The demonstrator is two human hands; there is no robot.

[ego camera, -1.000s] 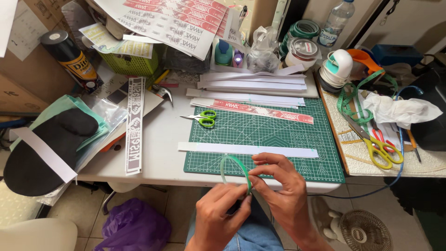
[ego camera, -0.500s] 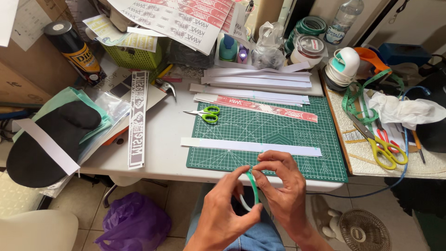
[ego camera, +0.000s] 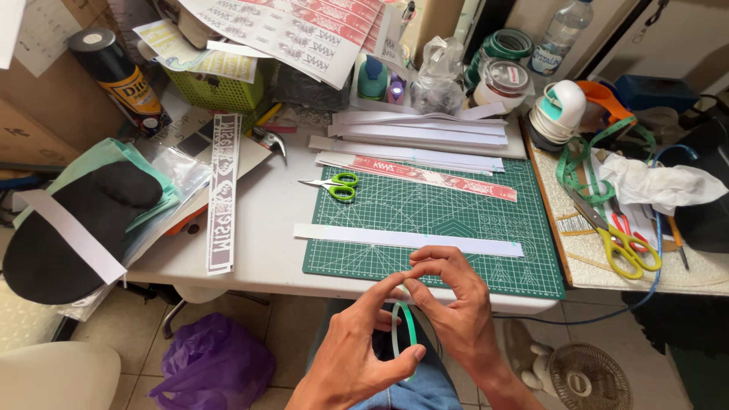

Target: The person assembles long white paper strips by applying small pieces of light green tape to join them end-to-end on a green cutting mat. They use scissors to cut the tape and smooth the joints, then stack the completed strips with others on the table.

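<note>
Two hands meet just below the near edge of the counter (ego camera: 258, 250), and between them you hold a thin green tape ring (ego camera: 402, 334) on edge, over your lap. Your left hand (ego camera: 357, 357) comes up from below: its thumb presses the ring's lower right side while its forefinger reaches up to the top of the ring. Your right hand (ego camera: 452, 304) arches over from the right, fingers curled, its thumb and forefinger pinching at the ring's top, where they touch the left forefinger tip. Both hands are thus closed on the ring, neither spread flat. The ring hangs clear of the counter, just in front of the green cutting mat (ego camera: 456, 220). On that mat, just beyond your fingers, a long white paper strip (ego camera: 410, 239) lies crosswise; farther back lies a red printed strip (ego camera: 433, 175), and at the mat's left edge green-handled scissors (ego camera: 334, 184). Well to your right, yellow-handled scissors (ego camera: 626, 247) rest on a second mat beside a green measuring tape (ego camera: 577, 163) and crumpled white paper (ego camera: 657, 186). On the left of the counter lies a long purple-lettered strip (ego camera: 222, 193), and past it a black sole shape (ego camera: 76, 220).
</note>
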